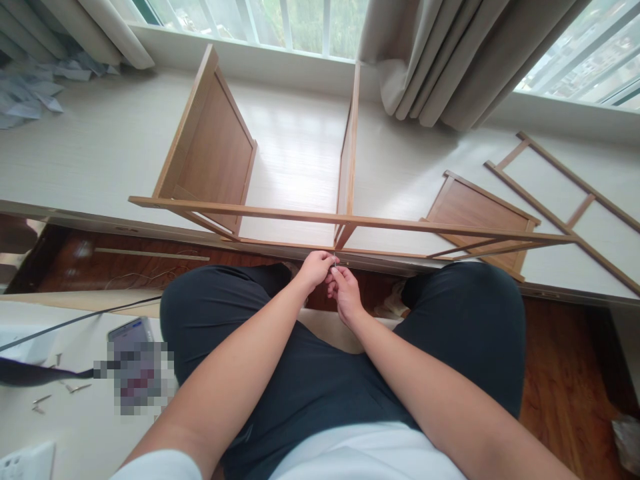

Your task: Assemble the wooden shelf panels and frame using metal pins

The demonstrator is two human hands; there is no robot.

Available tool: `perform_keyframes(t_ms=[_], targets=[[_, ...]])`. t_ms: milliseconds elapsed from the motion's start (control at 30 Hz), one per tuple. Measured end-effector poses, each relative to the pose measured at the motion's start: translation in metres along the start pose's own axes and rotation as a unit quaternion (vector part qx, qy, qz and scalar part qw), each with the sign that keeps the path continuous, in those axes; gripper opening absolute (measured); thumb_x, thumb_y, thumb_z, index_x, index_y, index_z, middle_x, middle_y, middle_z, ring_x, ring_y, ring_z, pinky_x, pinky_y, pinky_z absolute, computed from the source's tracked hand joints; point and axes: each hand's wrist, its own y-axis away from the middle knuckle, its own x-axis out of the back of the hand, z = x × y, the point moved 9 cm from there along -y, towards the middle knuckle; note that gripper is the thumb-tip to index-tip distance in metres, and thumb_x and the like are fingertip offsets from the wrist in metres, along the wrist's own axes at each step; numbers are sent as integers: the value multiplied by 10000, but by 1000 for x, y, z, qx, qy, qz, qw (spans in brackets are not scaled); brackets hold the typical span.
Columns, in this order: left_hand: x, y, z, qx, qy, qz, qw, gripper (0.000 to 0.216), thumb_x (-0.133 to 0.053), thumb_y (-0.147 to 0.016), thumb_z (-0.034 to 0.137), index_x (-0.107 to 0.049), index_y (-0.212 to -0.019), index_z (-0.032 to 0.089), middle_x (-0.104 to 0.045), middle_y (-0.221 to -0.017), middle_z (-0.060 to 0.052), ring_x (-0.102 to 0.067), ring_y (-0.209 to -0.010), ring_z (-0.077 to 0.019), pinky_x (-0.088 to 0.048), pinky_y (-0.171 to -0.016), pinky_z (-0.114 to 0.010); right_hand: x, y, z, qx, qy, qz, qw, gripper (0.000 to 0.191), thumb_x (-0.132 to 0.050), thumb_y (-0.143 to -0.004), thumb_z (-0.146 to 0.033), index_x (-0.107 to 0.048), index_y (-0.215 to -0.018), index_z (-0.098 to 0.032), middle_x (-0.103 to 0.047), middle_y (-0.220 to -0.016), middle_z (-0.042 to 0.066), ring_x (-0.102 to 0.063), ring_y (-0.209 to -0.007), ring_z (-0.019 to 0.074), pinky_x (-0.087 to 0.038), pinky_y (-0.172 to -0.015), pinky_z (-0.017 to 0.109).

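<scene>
My left hand (317,268) and my right hand (346,291) meet in front of the near edge of a wooden frame. Both are closed, fingertips pinched around a thin metal pin (335,261), probably a screw; it is too small to tell. Just beyond my fingers runs the long wooden rail (285,215) of the frame. At its left end a wooden panel (215,143) stands upright, joined to the rail. Near the middle a second upright panel (349,150) is seen almost edge-on.
On the white ledge (295,133) at right lie a loose wooden panel (480,207) and a ladder-like wooden frame (555,180). Several screws (43,400) and a phone (131,330) rest on the white surface at left. Curtains (440,60) hang at the back.
</scene>
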Motion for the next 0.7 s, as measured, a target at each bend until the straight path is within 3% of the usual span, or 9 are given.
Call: perform_keyframes(t_ms=[333, 700], targets=[[1, 1, 0, 13, 9, 3, 1000, 135, -599, -884, 150, -719, -839, 111, -676, -665, -19, -517, -489, -91, -382, -500, -207, -1, 1, -6, 34, 45, -4, 998, 363, -710, -808, -534, -616, -868, -188, -602, -652, -36, -450, -443, 65, -364, -396, 192], [1, 3, 2, 24, 18, 3, 1000, 110, -614, -876, 158, -701, -833, 107, -672, -679, -42, -580, -562, -118, -415, -492, -201, -3, 2, 3, -6, -22, -17, 1000, 439, -683, -807, -577, -667, -990, -179, -601, -639, -26, -454, -455, 82, -357, -398, 199]])
